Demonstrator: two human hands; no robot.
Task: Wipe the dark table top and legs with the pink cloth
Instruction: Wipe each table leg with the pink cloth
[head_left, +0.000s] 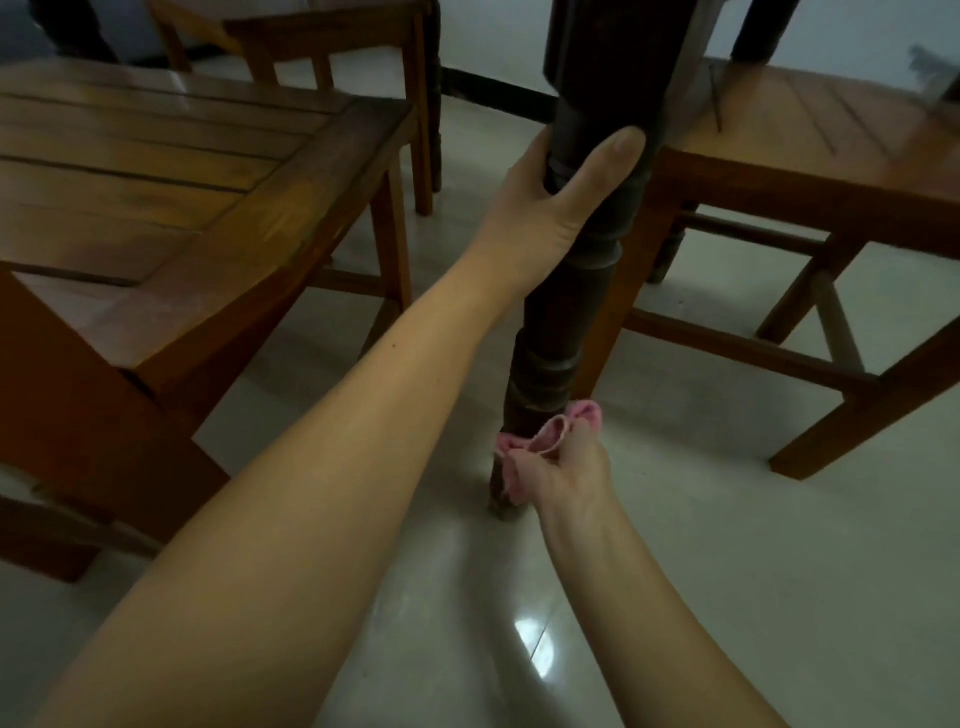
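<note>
Nearest in, the right hand (563, 470) is low down by the floor (675, 597), fingers bunched tight around the pink cloth (545, 439), and that cloth is pressed against the bottom of the dark turned leg (550, 332) of the desk. Only a wad of it touches the wood, so the far side of the leg may well go unwiped unless the cloth is wrapped round. The foot of the leg sits right on the glossy tile, and a cloth dragged too low could pick up floor grit and smear it back up.

Further up, the left hand (550, 192) is curled around the upper part of the same leg, thumb across the front, steadying it. The danger there is pulling: a hard tug could shift or tip the desk. The desk top is out of view above, so I cannot tell what stands on it.

Beyond, a brown wooden chair (810, 171) stands close on the right and a slatted wooden bench (171, 171) on the left; an elbow swung wide could knock either.
</note>
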